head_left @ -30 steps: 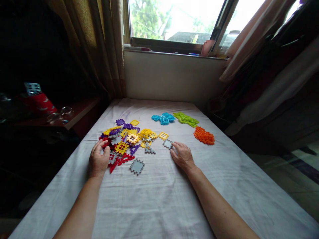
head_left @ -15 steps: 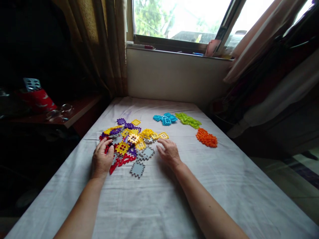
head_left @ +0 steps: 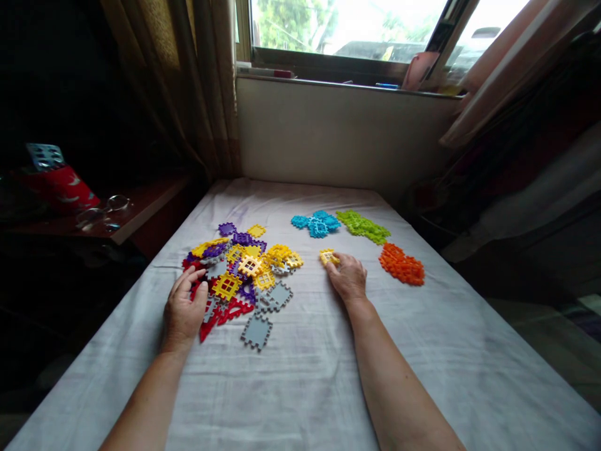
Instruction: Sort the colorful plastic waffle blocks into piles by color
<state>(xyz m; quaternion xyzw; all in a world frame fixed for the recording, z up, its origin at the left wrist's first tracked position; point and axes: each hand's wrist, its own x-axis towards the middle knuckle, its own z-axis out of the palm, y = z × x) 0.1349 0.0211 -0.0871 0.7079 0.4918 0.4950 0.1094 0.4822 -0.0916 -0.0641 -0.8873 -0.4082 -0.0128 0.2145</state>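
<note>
A mixed pile of plastic waffle tiles (head_left: 241, 266), yellow, purple, red and grey, lies on a white cloth (head_left: 300, 376). My left hand (head_left: 183, 307) rests at the pile's left edge, fingers loosely spread over red pieces. My right hand (head_left: 348, 277) lies right of the pile, its fingertips pinched on a yellow tile (head_left: 327, 256) that sits apart from the pile. Beyond it lie sorted groups: blue tiles (head_left: 317, 223), green tiles (head_left: 364, 225) and orange tiles (head_left: 401, 263). A grey tile (head_left: 256, 330) lies alone nearest me.
The cloth-covered surface ends at a wall under a window (head_left: 347, 31), with curtains at both sides. A dark side shelf (head_left: 117, 219) at the left holds a red object (head_left: 61, 188) and glass items. The floor drops away at the right.
My right hand slid a grey tile left into the pile, then moved right and forward with a yellow tile drawn out from the pile. My left hand stayed put.
</note>
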